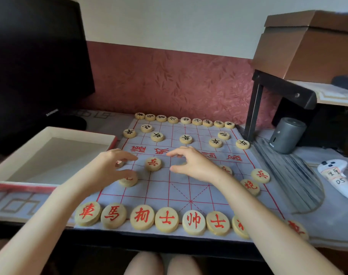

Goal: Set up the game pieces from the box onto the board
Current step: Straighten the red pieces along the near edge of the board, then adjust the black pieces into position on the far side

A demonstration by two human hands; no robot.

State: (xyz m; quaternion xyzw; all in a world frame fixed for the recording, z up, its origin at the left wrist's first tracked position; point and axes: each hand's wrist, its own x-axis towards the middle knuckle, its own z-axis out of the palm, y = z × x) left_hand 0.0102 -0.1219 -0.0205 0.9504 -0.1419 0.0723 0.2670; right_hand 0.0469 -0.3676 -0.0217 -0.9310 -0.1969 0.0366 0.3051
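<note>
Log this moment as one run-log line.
left hand: over red piece, grip unclear | right hand: over board centre, grip unclear | box: no pieces visible

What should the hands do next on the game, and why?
Probably nudge the half-hidden red piece under the left hand squarely onto its crossing, level with the red soldier beside it. The box shows no pieces in the part seen, and the right hand hovers open, holding nothing.
</note>
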